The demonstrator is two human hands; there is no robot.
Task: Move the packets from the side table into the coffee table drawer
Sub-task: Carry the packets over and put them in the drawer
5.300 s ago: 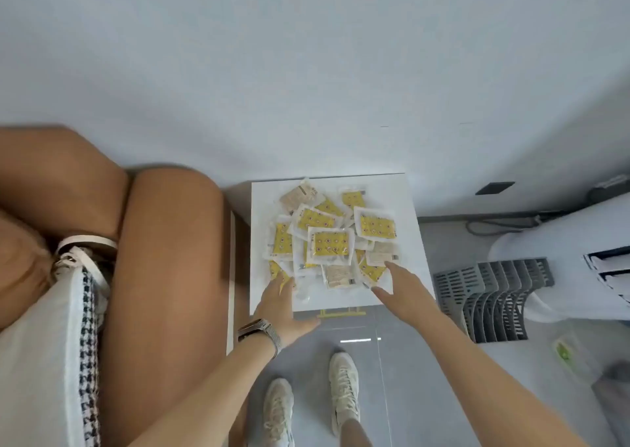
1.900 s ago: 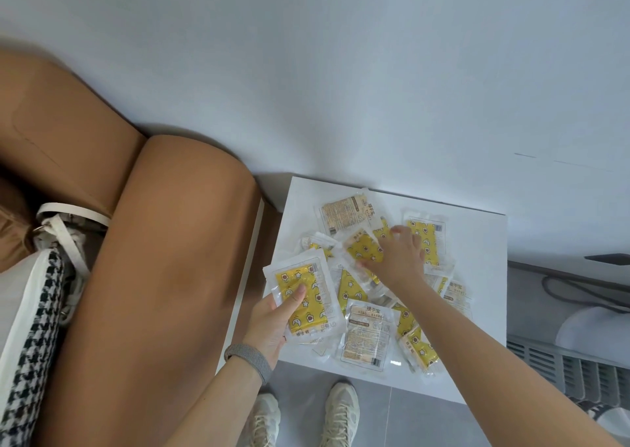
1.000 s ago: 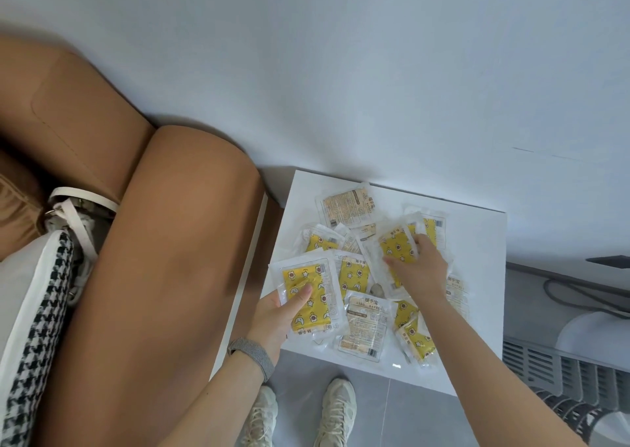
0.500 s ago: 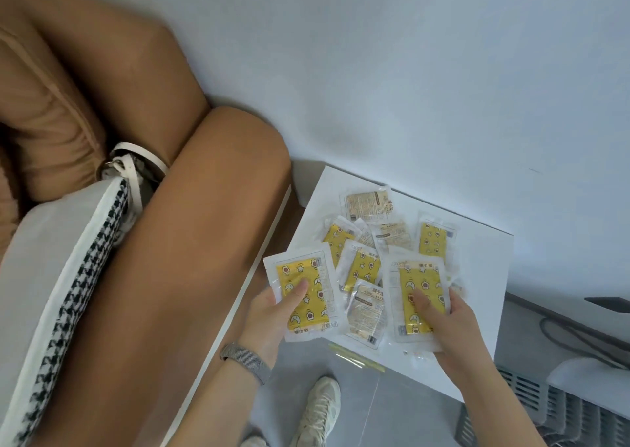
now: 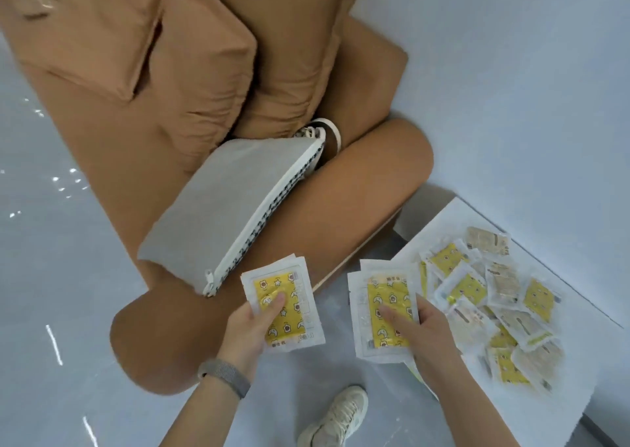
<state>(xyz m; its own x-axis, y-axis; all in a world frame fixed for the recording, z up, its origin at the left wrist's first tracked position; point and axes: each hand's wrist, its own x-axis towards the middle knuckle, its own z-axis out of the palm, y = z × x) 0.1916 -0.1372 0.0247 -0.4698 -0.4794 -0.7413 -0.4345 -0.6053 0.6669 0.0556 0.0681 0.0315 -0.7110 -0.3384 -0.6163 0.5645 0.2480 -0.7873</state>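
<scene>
Head camera looks down at two hands, each holding packets above the grey floor [image 5: 68,276]. The left hand [image 5: 250,327] grips a small stack of yellow packets [image 5: 284,305], with the thumb pressed on the top one and the fingers curled under; this stack is lifted over the near end of the brown sofa [image 5: 238,71] arm. The right hand [image 5: 424,327] grips a second stack [image 5: 383,313], thumb on top, just beside the left edge of the white side table [image 5: 579,361]. How many packets are in each stack I cannot tell, but several edges show. The other packets [image 5: 494,296] lie in a loose pile on the side table, at the right, some yellow and some pale beige, overlapping each other. A grey cushion [image 5: 225,204] with a checked border leans on the sofa arm. One pale shoe [image 5: 341,412] stands on the floor near the bottom. The left wrist wears a grey band [image 5: 223,376].
</scene>
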